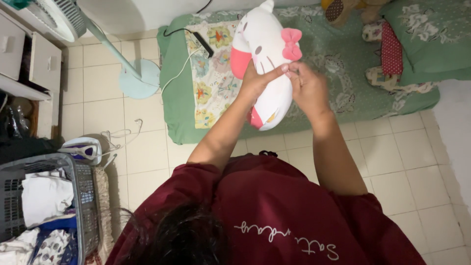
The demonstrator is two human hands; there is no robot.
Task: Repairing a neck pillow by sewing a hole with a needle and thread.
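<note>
**Plush toy held up over mattress**

Head view: my left hand (255,81) and right hand (306,88) both pinch the white cat-shaped plush toy with pink bow (262,49), held at twelve o'clock above the green floor mattress (343,54). Step judged: handling its cover at the seam. Next move needs steady fingertip grip. Grey laundry basket (83,196) at eight o'clock.

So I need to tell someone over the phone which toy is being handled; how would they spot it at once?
Start at the green mattress on the tiled floor. Above its near edge, the left hand and right hand hold up a plush toy. Unlike the brown stuffed toy at the far end, it is white and rounded, with a pink bow and pink patches.
</note>
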